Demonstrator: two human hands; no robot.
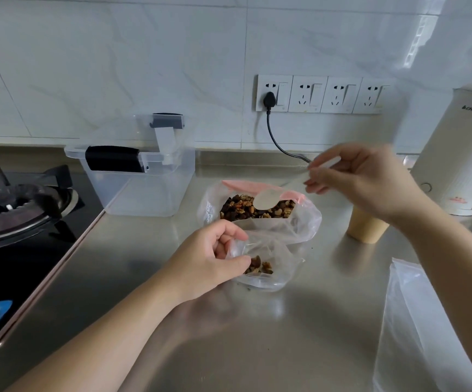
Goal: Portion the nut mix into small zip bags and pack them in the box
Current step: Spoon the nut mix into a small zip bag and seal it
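Observation:
A large clear bag with a pink zip strip [305, 219] lies open on the steel counter, full of nut mix [246, 210]. In front of it sits a small zip bag [274, 267] holding a few nuts. My left hand [215, 256] pinches that small bag's mouth open. My right hand [365, 182] holds a translucent plastic spoon [268, 199] by its handle, the bowl hovering over the nut mix. A clear plastic box [144, 176] with a black handle stands at the back left, its lid tilted up.
A gas hob [16, 210] fills the left side. A beige paper cup [365, 227] stands under my right wrist, a white kettle [455, 154] behind it. A stack of empty clear bags [415, 329] lies at the right front. A black cable [277, 142] runs down from the wall sockets.

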